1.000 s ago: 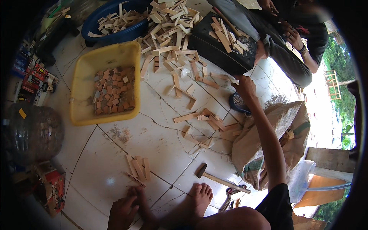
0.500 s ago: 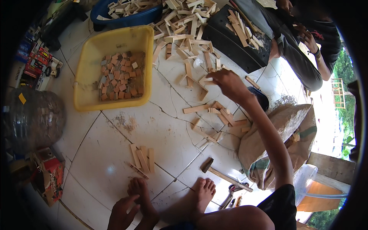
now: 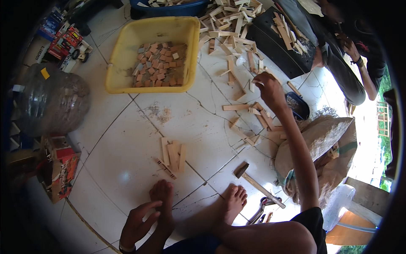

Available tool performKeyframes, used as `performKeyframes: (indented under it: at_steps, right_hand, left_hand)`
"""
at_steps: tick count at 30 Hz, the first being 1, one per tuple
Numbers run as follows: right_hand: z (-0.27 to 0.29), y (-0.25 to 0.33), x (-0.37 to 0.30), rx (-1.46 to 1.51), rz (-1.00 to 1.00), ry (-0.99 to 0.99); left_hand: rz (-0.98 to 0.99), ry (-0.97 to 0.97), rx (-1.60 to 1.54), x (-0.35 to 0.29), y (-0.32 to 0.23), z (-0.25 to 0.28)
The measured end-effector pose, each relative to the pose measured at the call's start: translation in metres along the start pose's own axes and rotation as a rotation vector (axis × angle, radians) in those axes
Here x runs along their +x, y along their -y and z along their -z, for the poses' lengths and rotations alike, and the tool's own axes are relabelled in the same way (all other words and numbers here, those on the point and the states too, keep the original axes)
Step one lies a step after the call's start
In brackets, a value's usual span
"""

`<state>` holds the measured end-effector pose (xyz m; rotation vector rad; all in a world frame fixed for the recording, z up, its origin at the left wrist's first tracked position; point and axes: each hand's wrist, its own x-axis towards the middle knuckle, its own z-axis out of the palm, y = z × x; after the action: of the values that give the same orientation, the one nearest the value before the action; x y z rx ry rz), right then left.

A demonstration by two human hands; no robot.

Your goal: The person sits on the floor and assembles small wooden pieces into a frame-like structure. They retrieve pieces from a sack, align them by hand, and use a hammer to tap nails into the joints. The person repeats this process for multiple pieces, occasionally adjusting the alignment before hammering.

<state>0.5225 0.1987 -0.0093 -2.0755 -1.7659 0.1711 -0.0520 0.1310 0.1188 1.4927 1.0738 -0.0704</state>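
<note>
My right hand (image 3: pixel 272 91) reaches over the scattered wood at the right of the middle. Its fingers are pinched, and a short pale wooden strip (image 3: pixel 252 86) shows at the fingertips. Below it, several nailed wooden pieces (image 3: pixel 263 116) lie on the tiles. My left hand (image 3: pixel 138 223) rests near my left foot, fingers apart and nothing in them. Just ahead of that foot is a small group of wooden strips (image 3: pixel 173 155), with a dark-striped piece (image 3: pixel 166 169) beside them. A hammer (image 3: pixel 259 184) lies in front of my right foot.
A yellow basin (image 3: pixel 109 72) holds small wooden blocks with nails. Beyond are a blue tub (image 3: pixel 169 10), a heap of wood (image 3: pixel 230 19) and a black box (image 3: pixel 270 46). A sack (image 3: pixel 325 135), scissors (image 3: pixel 264 204) and a large clear bottle (image 3: pixel 55 101) stand around. Another person sits at far right.
The view has shifted, so the floor things appear further right and higher. My right hand has drawn back slightly from the wood, with a short strip at its fingertips. My left hand shows more fully.
</note>
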Motion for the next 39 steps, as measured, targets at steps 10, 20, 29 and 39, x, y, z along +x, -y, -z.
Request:
performKeyframes:
  at_steps: [10,20,29,39]
  right_hand:
    - [-0.003,-0.013,-0.014,-0.157,-0.007,0.108]
    - [0.038,0.040,-0.042,0.745,-0.131,0.028]
    - [0.056,0.160,-0.080,1.069,0.032,0.102]
    - [0.072,0.117,-0.054,0.521,-0.054,0.113]
  left_hand:
    - [-0.029,0.061,0.023,0.014,-0.010,-0.007]
    - [-0.162,0.158,0.159,0.039,-0.026,-0.014]
    - [-0.370,0.024,0.074,0.082,-0.079,-0.025]
    - [-0.459,0.213,0.284,0.114,-0.068,-0.068]
